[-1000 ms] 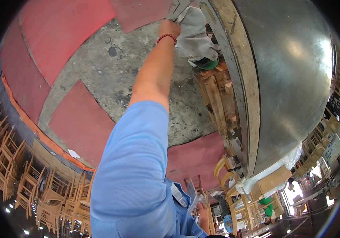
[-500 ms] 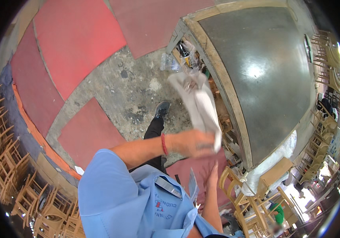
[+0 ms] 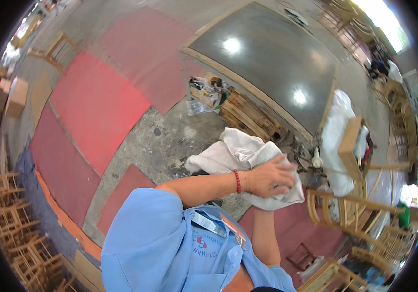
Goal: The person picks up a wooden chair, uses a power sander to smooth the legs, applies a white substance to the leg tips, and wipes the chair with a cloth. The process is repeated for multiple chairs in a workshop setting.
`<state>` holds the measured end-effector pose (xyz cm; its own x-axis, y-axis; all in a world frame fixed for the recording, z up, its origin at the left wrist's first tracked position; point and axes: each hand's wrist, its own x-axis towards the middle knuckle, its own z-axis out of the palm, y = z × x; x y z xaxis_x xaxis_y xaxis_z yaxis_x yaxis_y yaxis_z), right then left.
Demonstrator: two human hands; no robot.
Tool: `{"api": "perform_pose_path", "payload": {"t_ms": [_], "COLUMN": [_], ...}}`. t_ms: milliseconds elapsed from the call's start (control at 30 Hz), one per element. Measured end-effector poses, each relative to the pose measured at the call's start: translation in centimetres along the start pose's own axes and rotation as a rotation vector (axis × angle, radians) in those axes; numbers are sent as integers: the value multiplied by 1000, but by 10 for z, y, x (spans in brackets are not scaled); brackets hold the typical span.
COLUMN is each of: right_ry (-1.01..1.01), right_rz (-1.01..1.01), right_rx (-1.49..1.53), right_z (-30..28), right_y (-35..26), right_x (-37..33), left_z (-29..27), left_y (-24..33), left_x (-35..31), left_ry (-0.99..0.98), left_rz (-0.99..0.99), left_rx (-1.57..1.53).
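Note:
A white ribbed cloth hangs loosely bunched in front of my body, its folds spreading to the left and toward the low bench. On top of its right part lies my left hand, palm down, with fingers apart and slightly smeared by motion. A red bead bracelet circles that wrist. From below, my right forearm rises to the cloth's lower edge. My right hand is hidden beneath the fabric, so its fingers cannot be made out.
A dark-topped low bench stands ahead, with wooden blocks and plastic bags under it. Red mats cover part of the concrete floor. Wooden chairs stand at right beside white plastic wrap; stacked wooden frames line the left.
The cloth, dangling from my left hand before, is now spread out nearer my body. My right hand, bare and open earlier, is under it. The view has turned.

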<state>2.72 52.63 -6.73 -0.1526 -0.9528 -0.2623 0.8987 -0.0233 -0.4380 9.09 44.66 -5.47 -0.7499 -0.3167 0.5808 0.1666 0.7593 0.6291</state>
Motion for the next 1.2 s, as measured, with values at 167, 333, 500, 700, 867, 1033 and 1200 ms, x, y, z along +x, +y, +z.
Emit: {"api": "perform_pose_path", "payload": {"t_ms": [167, 333, 500, 700, 867, 1033, 1200], "right_ry": [-119, 268, 504, 117, -16, 469, 635], "right_rz": [-285, -607, -674, -602, -927, -947, -689], "right_rx": [187, -246, -291, 16, 17, -481, -398], "right_z": [3, -30, -55, -67, -72, -77, -69], "right_y": [-62, -97, -126, -180, -210, -187, -171], "right_x": [-67, -89, -105, -129, -97, -57, -75], "left_z": [83, 144, 141, 128, 148, 183, 202], "left_y": [63, 79, 76, 48, 50, 29, -26], "left_x": [34, 51, 74, 106, 113, 145, 150], "left_ry": [145, 113, -85, -445, -541, -169, -252], "left_rz": [-603, -711, -565, -366, -873, -825, -683], "left_rx": [41, -769, -496, -871, -1920, -2013, -1226]}}
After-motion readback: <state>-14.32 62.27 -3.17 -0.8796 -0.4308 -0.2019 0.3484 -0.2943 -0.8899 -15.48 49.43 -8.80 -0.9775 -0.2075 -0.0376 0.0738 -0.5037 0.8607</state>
